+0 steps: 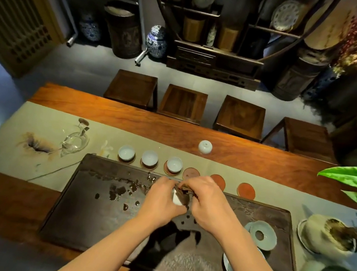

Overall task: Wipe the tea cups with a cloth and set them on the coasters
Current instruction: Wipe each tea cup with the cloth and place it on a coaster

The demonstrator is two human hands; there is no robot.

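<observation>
- The room is dim, with a grey floor (86, 69), a dark carved shelf (214, 55) holding plates and tins against the far wall, and blue-and-white jars (156, 41) beside it.
- Four square dark-wood stools (183, 102) stand in a row along the far side of the desk.
- The desk (261, 160) is long, of reddish polished wood with visible grain.
- A pale grey-green runner (21, 150) of matte fabric lies along it, marked with ink-like brush painting.
- A dark rectangular tray (96, 222) with a rough stone-like face sits on the runner, spotted with wet patches.
- Glossy green leaves (355, 176) reach in from the right.
- A clear glass pitcher (73, 143) stands left of the tray.
- A pale celadon saucer (264, 234) with a dark middle lies on the tray's right side.
- Six round coasters (246, 189), reddish-brown, line the tray's far edge; the three on the left each carry a pale glazed cup (149, 157).
- One cup more (205, 146) rests upside down on the desk, well apart.
- Left hand (161, 198): its fingers curl round a white cup (176, 200) held above the tray.
- Right hand (209, 203): its fingers pinch a dark cloth (184, 192) pressed against that cup.
</observation>
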